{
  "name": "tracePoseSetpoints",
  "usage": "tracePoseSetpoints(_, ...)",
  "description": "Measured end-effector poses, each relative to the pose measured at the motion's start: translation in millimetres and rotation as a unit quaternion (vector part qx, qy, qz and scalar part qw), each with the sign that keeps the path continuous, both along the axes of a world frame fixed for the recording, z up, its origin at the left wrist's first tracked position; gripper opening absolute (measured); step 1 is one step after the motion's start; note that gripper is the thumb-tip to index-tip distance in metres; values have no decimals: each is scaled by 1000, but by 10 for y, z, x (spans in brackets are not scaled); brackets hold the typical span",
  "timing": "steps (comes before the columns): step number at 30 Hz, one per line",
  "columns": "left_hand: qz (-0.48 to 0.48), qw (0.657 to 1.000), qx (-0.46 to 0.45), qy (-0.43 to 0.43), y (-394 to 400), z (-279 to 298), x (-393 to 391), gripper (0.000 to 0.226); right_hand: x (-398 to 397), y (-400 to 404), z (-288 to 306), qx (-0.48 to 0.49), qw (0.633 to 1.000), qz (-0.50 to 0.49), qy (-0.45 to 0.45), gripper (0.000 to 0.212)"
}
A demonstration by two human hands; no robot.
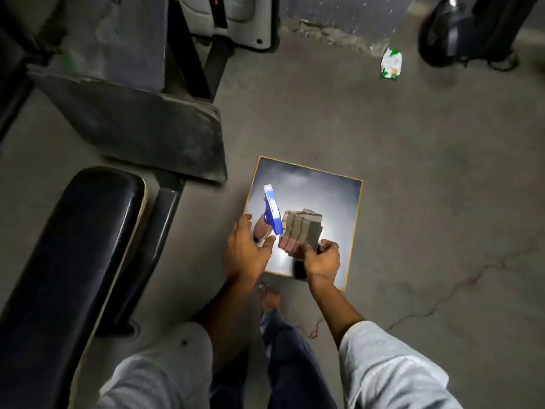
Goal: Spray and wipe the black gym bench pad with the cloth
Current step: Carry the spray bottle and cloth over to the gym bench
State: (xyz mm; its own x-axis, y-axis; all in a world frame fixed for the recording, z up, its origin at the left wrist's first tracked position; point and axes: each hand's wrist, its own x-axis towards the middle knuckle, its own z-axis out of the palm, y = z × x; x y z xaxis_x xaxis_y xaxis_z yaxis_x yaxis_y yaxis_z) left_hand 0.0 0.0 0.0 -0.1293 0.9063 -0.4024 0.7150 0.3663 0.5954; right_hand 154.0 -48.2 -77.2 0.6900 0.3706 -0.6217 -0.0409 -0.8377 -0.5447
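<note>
Right hand (321, 259) grip seemingly around cloth (300, 228)

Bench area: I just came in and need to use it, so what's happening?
A person is bent over a square board on the floor beside the bench pad. The left hand is open around a blue-headed spray bottle, and the right hand pinches a folded cloth. Both still sit on the board; whether the pad has been sprayed or wiped can't be told.

The single head-worn camera is looking steeply down from standing height, facing forward over the person's own sleeves and legs, taking in the concrete floor (413, 202) close below, with wide-angle bending stretching the edges; no second view is sharing the scene
</note>
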Motion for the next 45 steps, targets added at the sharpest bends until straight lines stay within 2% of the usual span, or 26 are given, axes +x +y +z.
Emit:
tracePoseSetpoints(3, 9, 1000, -11, 11, 70, -116, 65, 74, 0, 68, -94, -18, 1000, -21, 5, 74)
tracePoseSetpoints(6, -20, 999, 3, 30, 120, -182, 155, 68, -4, 111, -203, -47, 999, -20, 14, 79)
tracePoseSetpoints(10, -32, 997, 39, 57, 142, -256, 196, 37, 14, 179, -334, -64, 998, -6, 2, 64)
tracePoseSetpoints(14, -17, 996, 65, 51, 65, -163, 106, 22, 20, 240, -269, -42, 999, 16, 10, 27)
tracePoseSetpoints(16, 5, 996, 80, 30, 4, -79, 3, 17, -26, 231, -209, -12, 999, 4, 29, 20)
tracePoseSetpoints(19, 36, 995, 93, 24, -116, 28, -199, 31, -196, 185, -99, 53, 995, -12, 83, 17)
tracePoseSetpoints(23, 92, 990, 100, 33, -343, 241, -582, 44, -571, 121, 137, 88, 983, 36, 154, 19)
tracePoseSetpoints(27, 148, 983, 98, 39, -671, 462, -1129, 38, -1132, 3, 379, 96, 970, 99, 201, 11)
tracePoseSetpoints(32, 246, 963, 103, 37, -1224, 712, -1937, 38, -2025, -172, 711, 102, 955, 177, 217, 9)
tracePoseSetpoints(38, 343, 934, 94, 22, -1884, 867, -3064, 41, -3211, -476, 967, 109, 932, 261, 227, 15)
tracePoseSetpoints(40, 371, 924, 91, 29, -2093, 902, -3455, 41, -3631, -594, 966, 98, 925, 273, 246, 22)
tracePoseSetpoints(45, 422, 901, 82, 56, -2533, 918, -4368, 37, -4676, -903, 977, 83, 909, 306, 269, 22)
